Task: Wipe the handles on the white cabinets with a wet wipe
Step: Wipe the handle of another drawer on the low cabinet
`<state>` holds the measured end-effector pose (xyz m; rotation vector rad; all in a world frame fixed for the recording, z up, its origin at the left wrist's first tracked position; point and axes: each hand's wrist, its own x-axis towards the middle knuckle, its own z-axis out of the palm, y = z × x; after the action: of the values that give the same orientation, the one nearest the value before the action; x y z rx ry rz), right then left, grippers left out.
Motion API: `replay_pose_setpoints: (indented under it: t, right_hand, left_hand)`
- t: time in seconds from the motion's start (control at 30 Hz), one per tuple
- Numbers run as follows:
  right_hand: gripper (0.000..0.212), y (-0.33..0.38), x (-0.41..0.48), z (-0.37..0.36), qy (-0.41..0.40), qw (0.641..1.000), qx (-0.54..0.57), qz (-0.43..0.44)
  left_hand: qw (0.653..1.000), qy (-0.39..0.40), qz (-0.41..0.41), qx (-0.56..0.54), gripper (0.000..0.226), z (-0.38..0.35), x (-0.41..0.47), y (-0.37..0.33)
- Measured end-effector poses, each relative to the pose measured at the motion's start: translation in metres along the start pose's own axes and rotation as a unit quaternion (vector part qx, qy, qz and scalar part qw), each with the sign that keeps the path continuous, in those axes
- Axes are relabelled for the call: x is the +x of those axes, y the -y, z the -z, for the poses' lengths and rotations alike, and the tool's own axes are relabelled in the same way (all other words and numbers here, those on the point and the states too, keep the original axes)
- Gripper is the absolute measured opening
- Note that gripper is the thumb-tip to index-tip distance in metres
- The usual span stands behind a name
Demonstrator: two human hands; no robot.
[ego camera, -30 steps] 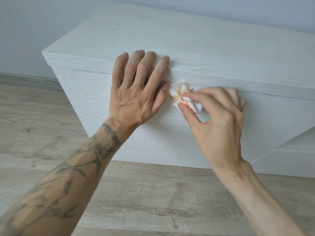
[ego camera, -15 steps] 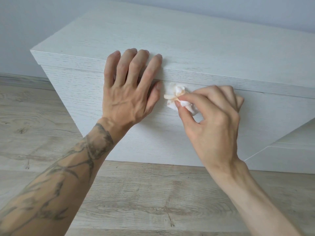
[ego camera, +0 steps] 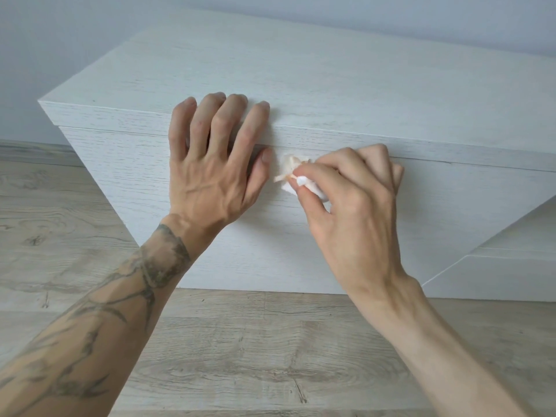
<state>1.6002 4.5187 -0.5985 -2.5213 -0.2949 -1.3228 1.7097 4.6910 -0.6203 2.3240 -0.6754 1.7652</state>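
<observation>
A low white wood-grain cabinet [ego camera: 331, 94] fills the middle of the head view. My left hand [ego camera: 210, 170] lies flat with straight fingers on its front, fingertips over the top edge. Just right of that thumb, my right hand [ego camera: 346, 200] pinches a crumpled white wet wipe [ego camera: 290, 170] with a faint orange stain and holds it against the cabinet front below the seam under the top panel. No separate handle shows; whatever is under the wipe is hidden.
A light wood-plank floor [ego camera: 240, 356] runs in front of the cabinet and to its left. A second white cabinet panel [ego camera: 496, 275] sits lower at the right. A pale wall [ego camera: 90, 25] stands behind.
The wipe and my right hand have shifted a little leftward, closer to my left thumb. My left hand stays flat on the cabinet front. The view has drifted slightly.
</observation>
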Motion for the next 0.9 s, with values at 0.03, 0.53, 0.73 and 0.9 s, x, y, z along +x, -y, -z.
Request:
replay_pose_setpoints:
  t: [0.03, 0.53, 0.73, 0.9]
  right_hand:
    - [0.003, -0.004, -0.005, 0.003, -0.002, 1.000, 0.012, 0.005]
    - [0.014, -0.051, -0.034, 0.034, -0.061, 0.985, 0.098, -0.132]
    - [0.018, -0.051, -0.039, 0.039, -0.048, 0.985, 0.094, -0.136]
    - [0.020, -0.049, -0.041, 0.041, -0.043, 0.987, 0.095, -0.125]
  left_hand:
    - [1.000, 0.001, 0.000, -0.001, 0.043, 0.000, -0.001, 0.000]
    - [1.000, 0.006, -0.008, 0.006, 0.045, 0.000, -0.001, 0.002]
    - [1.000, 0.007, -0.009, 0.011, 0.045, 0.000, -0.002, 0.002]
    - [1.000, 0.009, -0.008, 0.008, 0.045, 0.001, -0.001, 0.002]
